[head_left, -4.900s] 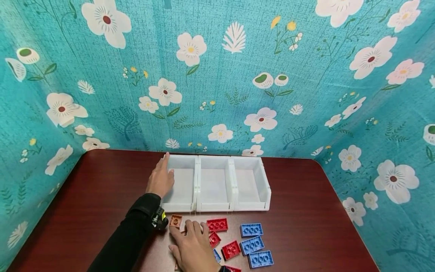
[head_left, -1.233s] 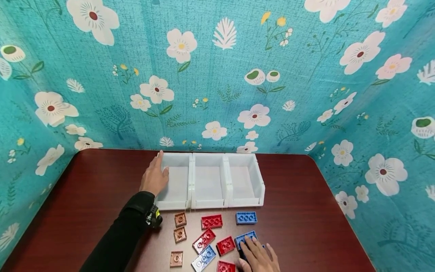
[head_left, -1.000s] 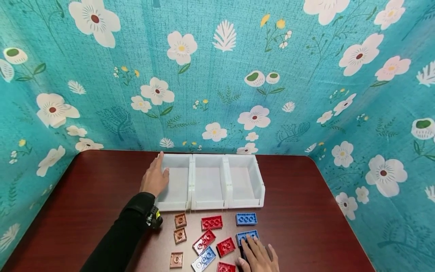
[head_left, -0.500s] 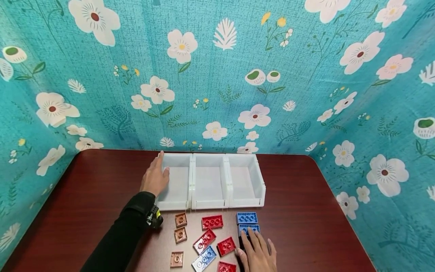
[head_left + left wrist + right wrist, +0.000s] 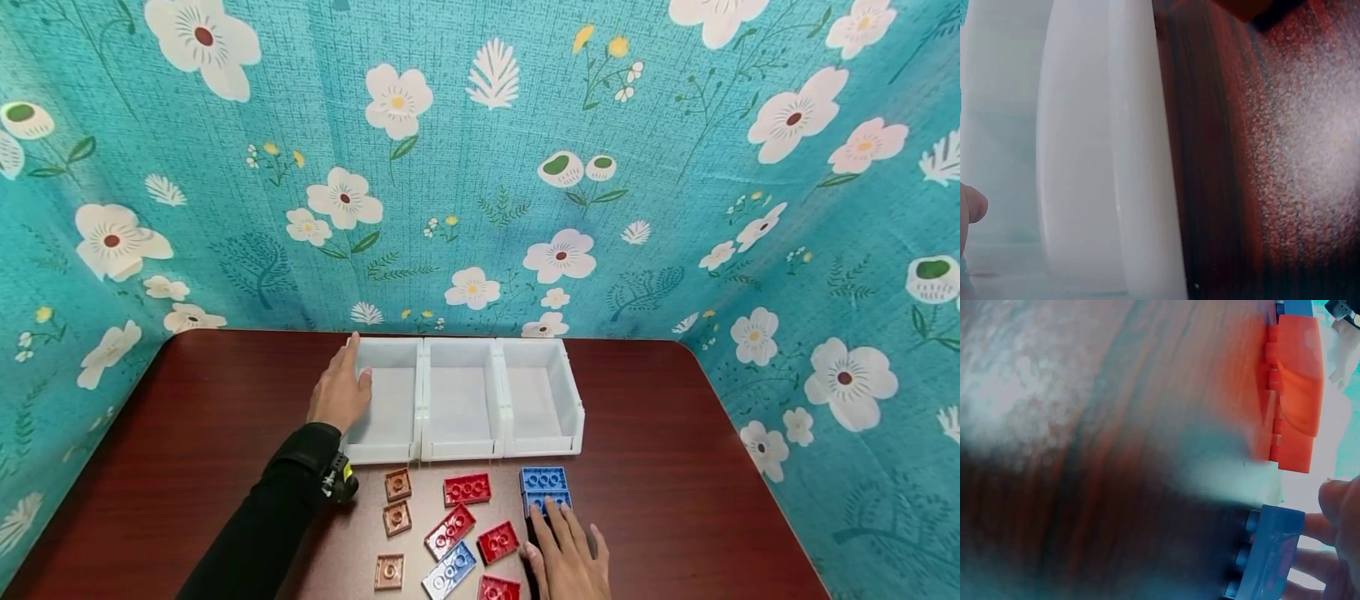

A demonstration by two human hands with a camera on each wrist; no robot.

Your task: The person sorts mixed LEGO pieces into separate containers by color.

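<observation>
Right hand (image 5: pixel 572 557), fingers extended, touches a blue brick (image 5: pixel 534 498) on the table (image 5: pixel 660 500).
Lining it up beside a second blue brick (image 5: pixel 543 477) seems underway; next probably needs fingers lifted. Left hand (image 5: pixel 341 393), relaxed, rests at the left bin (image 5: pixel 384 454).

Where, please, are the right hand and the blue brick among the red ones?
Right hand (image 5: pixel 572 562), head view: back of the hand.
Blue brick (image 5: pixel 449 571), head view: middle of its upturned underside.

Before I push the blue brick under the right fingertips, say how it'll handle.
The brick looks like hard plastic, so likely stiff. Its flat sides suggest sliding rather than rolling. Pushed forward, it may nudge the blue one just beyond.
</observation>
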